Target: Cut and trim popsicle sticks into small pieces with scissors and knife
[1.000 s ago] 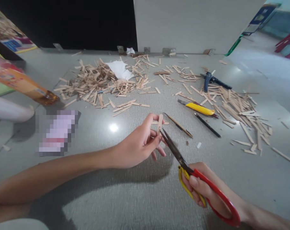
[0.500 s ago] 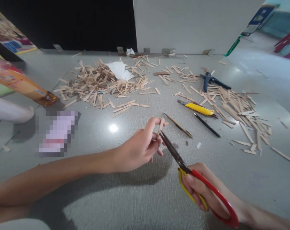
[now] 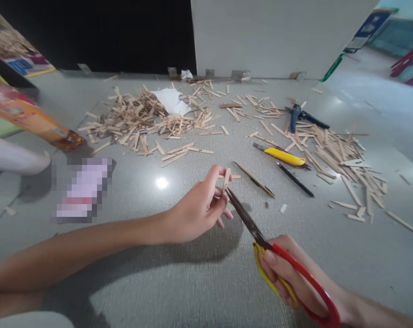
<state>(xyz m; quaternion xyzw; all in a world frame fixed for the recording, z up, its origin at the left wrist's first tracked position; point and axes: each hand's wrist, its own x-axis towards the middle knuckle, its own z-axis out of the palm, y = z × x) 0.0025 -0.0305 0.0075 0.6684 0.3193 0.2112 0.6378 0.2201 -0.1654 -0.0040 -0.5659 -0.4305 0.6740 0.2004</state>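
Observation:
Between its thumb and fingers, my left hand pinches a small wooden stick near the middle of the view. My right hand is wrapped round the red and yellow handles of a pair of scissors. The nearly closed blades point up and left, their tips at the lower end of the stick. Just beyond my left fingers a short wooden piece shows. A thin brown pointed tool lies on the floor to the right of that.
Wooden pieces are heaped at the back left, more on the right. A yellow cutter, a black pen-like tool and dark blue pliers-like tool lie right. A bottle and blurred flat object are left.
The held stick and my left fingers have shifted slightly left, and the scissor tips have moved a little with them. More of the short wooden piece behind shows.

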